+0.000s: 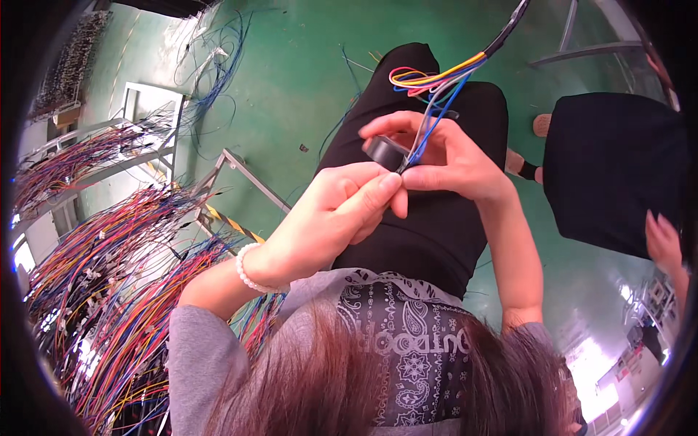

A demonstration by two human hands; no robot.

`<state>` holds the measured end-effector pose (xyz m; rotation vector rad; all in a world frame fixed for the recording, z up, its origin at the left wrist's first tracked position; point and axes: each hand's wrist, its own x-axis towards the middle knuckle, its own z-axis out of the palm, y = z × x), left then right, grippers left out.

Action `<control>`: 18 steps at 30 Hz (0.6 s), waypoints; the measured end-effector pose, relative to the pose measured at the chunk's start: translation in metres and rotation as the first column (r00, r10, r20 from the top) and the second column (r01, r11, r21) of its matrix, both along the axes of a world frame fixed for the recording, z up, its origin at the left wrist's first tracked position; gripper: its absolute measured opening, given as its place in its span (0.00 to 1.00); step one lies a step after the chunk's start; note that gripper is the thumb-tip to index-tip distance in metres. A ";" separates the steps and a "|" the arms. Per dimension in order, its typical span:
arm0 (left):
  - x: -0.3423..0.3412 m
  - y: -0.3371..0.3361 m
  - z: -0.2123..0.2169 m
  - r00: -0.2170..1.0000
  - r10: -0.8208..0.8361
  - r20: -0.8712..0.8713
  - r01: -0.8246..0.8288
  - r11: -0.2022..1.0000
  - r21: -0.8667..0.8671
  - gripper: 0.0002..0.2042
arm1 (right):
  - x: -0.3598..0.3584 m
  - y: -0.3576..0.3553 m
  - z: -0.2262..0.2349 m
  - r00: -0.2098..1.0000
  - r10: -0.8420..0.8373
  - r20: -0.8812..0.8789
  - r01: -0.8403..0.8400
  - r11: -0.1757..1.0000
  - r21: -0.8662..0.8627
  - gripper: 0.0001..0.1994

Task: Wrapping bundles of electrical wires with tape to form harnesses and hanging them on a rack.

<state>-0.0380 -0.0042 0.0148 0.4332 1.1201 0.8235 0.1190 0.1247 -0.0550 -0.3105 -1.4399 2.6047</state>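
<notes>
A bundle of coloured wires [434,78] fans out of a black sheathed cable [509,27] and runs down between my hands. My right hand [454,156] curls around a roll of black tape [385,150] held against the bundle. My left hand [342,203], with a white bead bracelet [251,272] on the wrist, pinches thumb and forefinger at the lower end of the wires, right beside the roll. Both hands are raised over my lap in black trousers [429,225].
Racks hung with masses of coloured wires [109,254] fill the left side. A metal frame [243,174] and loose blue wires [214,65] lie on the green floor [291,73]. Another person in dark clothes [611,167] stands at the right, a hand [663,241] low.
</notes>
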 end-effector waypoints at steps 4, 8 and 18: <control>0.007 -0.005 -0.021 0.804 0.211 -0.555 0.072 0.893 0.444 0.09 | 0.028 -0.008 0.010 0.960 -0.100 0.262 0.079 0.993 0.090 0.27; 0.012 -0.006 -0.021 0.428 0.292 -0.855 0.488 0.722 0.491 0.02 | 0.036 -0.025 0.043 0.958 -0.150 0.246 0.259 0.823 -0.505 0.29; 0.006 0.003 -0.003 0.991 -0.133 -0.007 0.134 0.989 0.059 0.15 | -0.009 -0.038 0.010 0.844 -0.531 0.072 0.511 0.757 -0.408 0.33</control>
